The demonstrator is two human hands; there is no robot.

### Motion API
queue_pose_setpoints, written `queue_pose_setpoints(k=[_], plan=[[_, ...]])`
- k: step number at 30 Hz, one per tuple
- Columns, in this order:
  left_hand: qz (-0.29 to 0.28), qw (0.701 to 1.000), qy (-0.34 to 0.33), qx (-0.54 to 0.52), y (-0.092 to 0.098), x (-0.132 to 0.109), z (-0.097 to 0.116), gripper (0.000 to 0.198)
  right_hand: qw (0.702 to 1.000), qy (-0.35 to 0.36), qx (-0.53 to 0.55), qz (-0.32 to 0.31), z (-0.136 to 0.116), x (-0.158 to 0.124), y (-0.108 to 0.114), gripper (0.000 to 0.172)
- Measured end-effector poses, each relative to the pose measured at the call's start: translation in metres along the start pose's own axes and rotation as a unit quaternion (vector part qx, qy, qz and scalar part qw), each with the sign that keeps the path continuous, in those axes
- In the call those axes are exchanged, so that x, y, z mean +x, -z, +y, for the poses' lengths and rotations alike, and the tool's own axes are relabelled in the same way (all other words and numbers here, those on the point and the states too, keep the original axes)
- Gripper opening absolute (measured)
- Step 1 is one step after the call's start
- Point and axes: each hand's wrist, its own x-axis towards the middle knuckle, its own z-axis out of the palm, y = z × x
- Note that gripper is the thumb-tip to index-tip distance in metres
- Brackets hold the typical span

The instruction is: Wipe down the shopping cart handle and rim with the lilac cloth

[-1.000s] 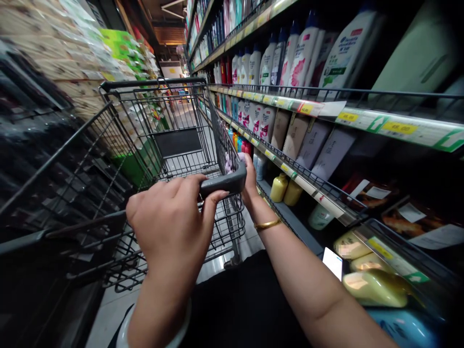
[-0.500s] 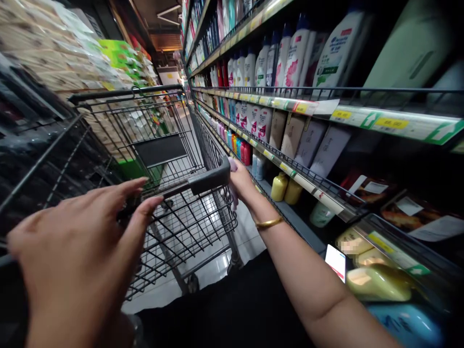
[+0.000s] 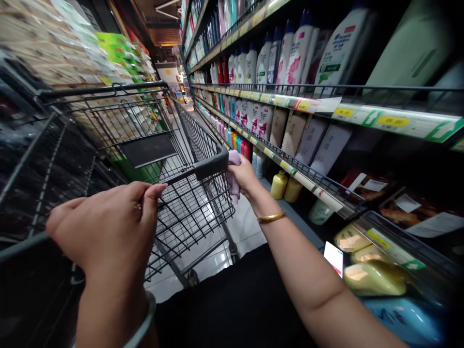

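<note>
A metal-wire shopping cart stands in front of me, its dark top bar running across under my left hand. My left hand is closed over that bar, thumb and forefinger together; the other fingers are hidden behind it. At the cart's right grey plastic corner, my right hand holds a lilac cloth, bunched up and hanging down beside the basket. A gold bangle is on my right wrist, a pale bangle on my left.
Shelves of shampoo bottles line the right side, with a price rail jutting out. Gold bottles and a blue bottle are low right, near a lit phone screen. Stacked packs rise on the left. Tiled floor shows between.
My left hand has closed from spread fingers onto the cart's bar. The cart has shifted a little left, and more of the lilac cloth in my right hand shows.
</note>
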Motion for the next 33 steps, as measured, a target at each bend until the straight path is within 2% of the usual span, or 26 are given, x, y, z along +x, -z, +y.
queue_pose_setpoints(k=[3, 7, 9, 11, 15, 21, 23, 26, 28, 31, 33], plan=[[-0.018, 1.0, 0.018, 0.005, -0.002, 0.001, 0.004, 0.047, 0.999, -0.03, 0.016, -0.01, -0.006, 0.001, 0.003, 0.044], [-0.031, 0.999, 0.041, -0.005, -0.006, 0.004, 0.006, 0.052, 0.995, -0.089, -0.033, -0.024, 0.004, -0.01, 0.002, 0.03], [-0.027, 0.999, 0.034, -0.012, -0.009, 0.004, 0.004, 0.055, 0.996, -0.086, -0.032, -0.019, 0.003, -0.012, 0.0, 0.028], [-0.013, 1.0, 0.016, -0.021, -0.014, 0.004, -0.001, 0.057, 0.998, -0.063, -0.014, -0.009, -0.006, -0.01, -0.001, 0.035], [-0.008, 0.998, -0.01, -0.057, -0.025, 0.004, -0.009, 0.048, 0.999, -0.012, 0.037, 0.017, -0.021, -0.008, -0.002, 0.042], [0.036, 0.998, -0.042, -0.029, -0.034, 0.006, -0.01, 0.043, 0.997, -0.074, 0.011, 0.035, -0.008, -0.017, -0.008, 0.029], [0.042, 0.997, -0.057, -0.024, -0.033, 0.005, -0.009, 0.041, 0.997, -0.067, 0.021, 0.037, -0.019, -0.021, -0.01, 0.031], [0.059, 0.994, -0.087, -0.021, -0.033, 0.002, -0.007, 0.037, 0.997, -0.035, 0.066, 0.024, -0.046, -0.027, -0.014, 0.042], [0.066, 0.993, -0.1, -0.016, -0.033, 0.001, -0.006, 0.035, 0.997, -0.008, 0.075, 0.023, -0.054, -0.031, -0.016, 0.045], [0.061, 0.993, -0.104, -0.014, -0.035, 0.0, -0.004, 0.037, 0.997, 0.023, -0.006, 0.075, -0.04, -0.034, -0.018, 0.04], [0.06, 0.993, -0.105, -0.009, -0.037, 0.0, -0.003, 0.039, 0.992, -0.002, -0.056, 0.111, -0.024, -0.034, -0.019, 0.033]])
